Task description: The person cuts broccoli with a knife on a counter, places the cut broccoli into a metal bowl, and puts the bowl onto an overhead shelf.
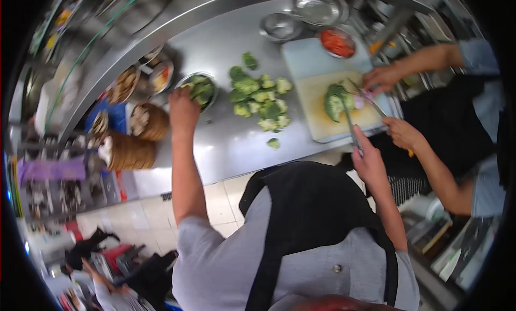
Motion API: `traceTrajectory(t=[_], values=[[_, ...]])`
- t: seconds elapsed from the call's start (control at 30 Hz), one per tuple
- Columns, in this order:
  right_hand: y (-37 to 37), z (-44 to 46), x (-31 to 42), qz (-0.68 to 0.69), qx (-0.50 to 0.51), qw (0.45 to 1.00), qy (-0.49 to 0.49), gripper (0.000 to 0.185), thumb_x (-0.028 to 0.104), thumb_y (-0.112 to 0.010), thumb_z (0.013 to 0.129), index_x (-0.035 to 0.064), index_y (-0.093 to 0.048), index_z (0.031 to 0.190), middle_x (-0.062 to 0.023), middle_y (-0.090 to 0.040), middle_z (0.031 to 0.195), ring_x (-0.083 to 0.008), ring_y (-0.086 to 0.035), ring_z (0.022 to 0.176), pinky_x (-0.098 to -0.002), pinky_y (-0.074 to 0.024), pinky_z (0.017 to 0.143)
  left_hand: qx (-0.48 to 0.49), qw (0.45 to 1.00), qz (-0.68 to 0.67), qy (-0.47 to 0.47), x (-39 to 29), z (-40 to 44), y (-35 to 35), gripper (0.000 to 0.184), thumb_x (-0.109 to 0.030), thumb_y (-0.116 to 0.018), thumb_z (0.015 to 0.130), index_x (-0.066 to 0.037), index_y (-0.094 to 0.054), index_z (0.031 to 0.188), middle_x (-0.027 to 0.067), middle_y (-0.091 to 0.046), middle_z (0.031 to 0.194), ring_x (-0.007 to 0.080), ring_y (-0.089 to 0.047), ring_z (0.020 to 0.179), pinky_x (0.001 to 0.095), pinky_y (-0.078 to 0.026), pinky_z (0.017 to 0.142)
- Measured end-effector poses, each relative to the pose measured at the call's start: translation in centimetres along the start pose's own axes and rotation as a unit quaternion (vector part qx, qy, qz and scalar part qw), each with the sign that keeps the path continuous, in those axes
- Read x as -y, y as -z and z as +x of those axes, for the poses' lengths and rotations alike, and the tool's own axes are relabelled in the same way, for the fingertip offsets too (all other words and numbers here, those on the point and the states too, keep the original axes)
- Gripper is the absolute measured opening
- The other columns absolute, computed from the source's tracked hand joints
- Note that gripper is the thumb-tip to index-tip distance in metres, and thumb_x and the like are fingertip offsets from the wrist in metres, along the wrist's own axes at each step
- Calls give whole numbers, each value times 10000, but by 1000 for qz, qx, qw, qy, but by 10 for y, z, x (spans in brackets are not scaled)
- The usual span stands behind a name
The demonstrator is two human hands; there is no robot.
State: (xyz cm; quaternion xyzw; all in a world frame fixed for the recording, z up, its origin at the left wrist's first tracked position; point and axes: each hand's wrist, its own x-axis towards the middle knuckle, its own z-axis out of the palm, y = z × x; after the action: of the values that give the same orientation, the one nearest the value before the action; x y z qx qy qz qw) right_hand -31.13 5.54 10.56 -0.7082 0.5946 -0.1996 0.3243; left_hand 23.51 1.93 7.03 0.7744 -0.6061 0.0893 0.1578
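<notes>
**Black apron (pixel 317 209) closest; broccoli (pixel 334 108) just ahead of the right hand (pixel 367 155)**

At far left, 2 baskets (pixel 137 156) hold pale contents. Beside them, the left hand (pixel 184 104) reaches over the near-left rim of a bowl (pixel 216 92) with green pieces (pixel 202 88) in it; whether its fingers clasp a piece, I cannot tell. Loose florets (pixel 263 96) lie mid-counter, between the hands.

The broccoli rests on the board (pixel 310 99), ahead and slightly left of the right hand, which is clearly the nearer. That hand is clamped on a knife (pixel 349 117); blade and broccoli both run roughly away from the body, the blade overlapping its right side. Whether it bites in is unclear.

Beyond, a small dish (pixel 344 56) holds orange pieces (pixel 336 42). At right are a co-worker's 2 hands (pixel 380 78).
</notes>
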Motion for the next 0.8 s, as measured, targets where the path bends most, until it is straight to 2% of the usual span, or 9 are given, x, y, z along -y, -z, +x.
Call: traceTrajectory(t=[0.07, 0.13, 0.23, 0.33, 0.4, 0.43, 0.57, 0.67, 0.8], values=[[1, -4, 3, -14, 12, 1000, -24, 637, 79, -581, 979, 154, -486, 1605, -311, -656, 811, -467, -686, 749, -490, -551, 731, -92, 992, -73, -46, -58, 3, 1, 409, -56, -709, 880, 0, -667, 1284, 215, -656, 1281, 444, -593, 1219, 536, -468, 1097], [3, -9, 9, 8, 18, 999, -27, 637, 78, -586, 981, 145, -480, 1606, -297, -650, 774, -466, -674, 722, -518, -536, 709, -73, 968, -214, -110, -132, 1, -10, 429, -68, -718, 894, -21, -665, 1317, 222, -670, 1295, 447, -607, 1214, 514, -477, 1098], [6, -14, 8, -35, 11, 999, 7, 631, 83, -581, 996, 107, -452, 1613, -289, -659, 780, -465, -676, 736, -540, -533, 718, 202, 857, -473, -28, -244, -8, -39, 540, -145, -724, 946, -45, -594, 1461, 219, -655, 1389, 372, -659, 1214, 436, -555, 987], [7, -14, 14, -32, 33, 999, 2, 604, 101, -562, 1018, 72, -442, 1609, -286, -668, 804, -471, -680, 763, -550, -535, 744, 287, 822, -489, -57, -293, 14, -88, 643, -169, -732, 944, -84, -523, 1545, 183, -638, 1439, 285, -662, 1203, 402, -573, 933], [10, -16, 16, -26, 31, 999, -10, 606, 102, -562, 1017, 82, -440, 1611, -282, -675, 814, -466, -682, 761, -550, -536, 747, 434, 637, -636, -35, -310, 32, -101, 715, -181, -738, 939, -116, -466, 1597, 160, -618, 1458, 237, -657, 1170, 378, -583, 902], [13, -17, 18, -26, 25, 999, -14, 606, 102, -562, 1017, 82, -440, 1611, -282, -675, 814, -466, -682, 761, -550, -536, 747, 464, 625, -627, -9, -312, 38, -100, 683, -150, -757, 911, -85, -498, 1540, 147, -627, 1415, 204, -650, 1144, 355, -585, 882], [20, -35, 16, -4, 34, 999, -32, 615, 97, -562, 1013, 96, -436, 1615, -269, -686, 829, -462, -686, 764, -540, -549, 760, 447, 649, -616, -17, -315, 35, -90, 505, -71, -783, 851, -41, -536, 1290, 135, -638, 1336, 191, -647, 1101, 351, -585, 866], [25, -46, 7, 12, 40, 999, -27, 617, 96, -559, 1011, 106, -436, 1616, -269, -695, 858, -462, -690, 775, -532, -556, 774, 394, 749, -528, -73, -314, 26, -82, 482, -54, -784, 844, -40, -534, 1255, 126, -619, 1349, 186, -647, 1084, 353, -581, 864], [35, -49, 6, 35, 57, 997, -24, 625, 92, -554, 1008, 123, -436, 1620, -279, -712, 927, -465, -698, 812, -528, -559, 790, 289, 771, -563, -69, -315, -8, -80, 514, -30, -817, 819, -37, -530, 1246, 134, -606, 1365, 212, -656, 1055, 360, -577, 871]])
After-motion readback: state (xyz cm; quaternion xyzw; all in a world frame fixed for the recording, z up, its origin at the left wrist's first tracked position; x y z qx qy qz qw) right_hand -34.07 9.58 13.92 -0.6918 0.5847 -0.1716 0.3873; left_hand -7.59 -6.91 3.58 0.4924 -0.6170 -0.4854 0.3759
